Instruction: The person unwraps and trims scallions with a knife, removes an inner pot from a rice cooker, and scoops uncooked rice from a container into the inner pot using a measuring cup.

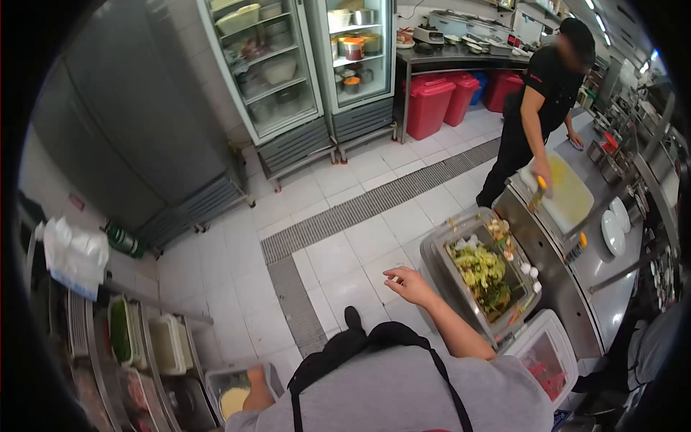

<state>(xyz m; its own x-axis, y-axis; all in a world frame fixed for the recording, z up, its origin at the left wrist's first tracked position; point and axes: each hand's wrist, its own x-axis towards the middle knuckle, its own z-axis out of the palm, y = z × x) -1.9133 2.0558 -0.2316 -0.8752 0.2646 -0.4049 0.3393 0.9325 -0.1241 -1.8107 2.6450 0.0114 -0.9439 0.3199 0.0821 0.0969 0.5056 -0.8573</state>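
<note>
My right hand (409, 286) hangs in the air over the tiled floor, its fingers loosely apart and holding nothing. Just to the right of that arm stands a grey bin (437, 277) with lettuce leaves (479, 266), vegetable scraps and eggshells in its top. Low on the left, my left hand (256, 376) is over a pale plastic tub (214, 380) that contains something yellow and crumbly (234, 400). Its fingers are too small and hidden to make out, so I cannot say whether it grips the tub.
A person in black (551, 93) wipes or holds a yellow-handled tool (536, 196) by a cutting board (576, 191) at the right counter. Glass-door fridges (288, 144) line the back beside red bins (430, 108). A rack with food trays (126, 331) stands left. A drain grate (389, 194) crosses the floor.
</note>
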